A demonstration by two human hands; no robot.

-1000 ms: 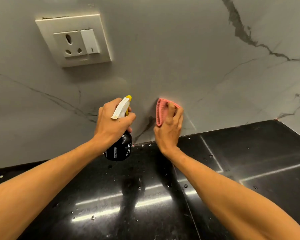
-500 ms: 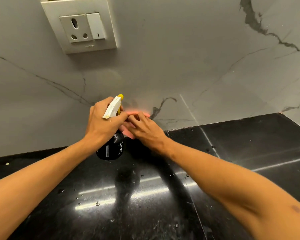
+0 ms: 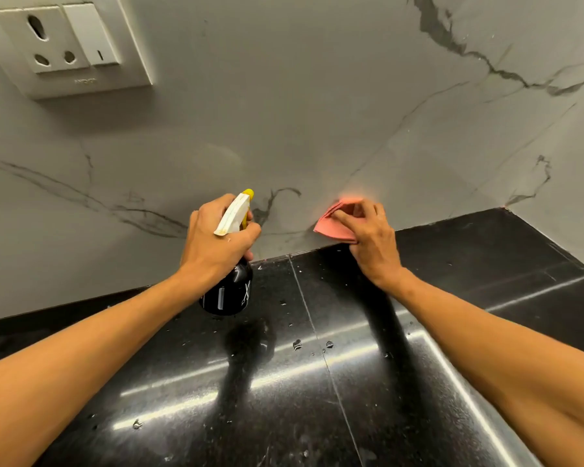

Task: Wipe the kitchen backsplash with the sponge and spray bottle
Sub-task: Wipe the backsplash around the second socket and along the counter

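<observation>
My left hand [image 3: 213,241] grips a black spray bottle [image 3: 228,291] with a white and yellow trigger head, held just above the counter with its nozzle toward the wall. My right hand [image 3: 371,237] holds a pink sponge cloth [image 3: 331,224] with curled fingers and presses it on the grey marble backsplash [image 3: 300,112], low down near the seam with the counter. The hand covers the cloth's right part.
A white socket and switch plate [image 3: 71,45] is set in the wall at the upper left. The black glossy countertop [image 3: 317,382] carries scattered water drops and bright reflections. The wall turns a corner at the far right [image 3: 506,207].
My right hand has swept the pink cloth to the right along the bottom of the wall, away from the bottle. The left hand keeps the bottle in about the same place. The view moved closer.
</observation>
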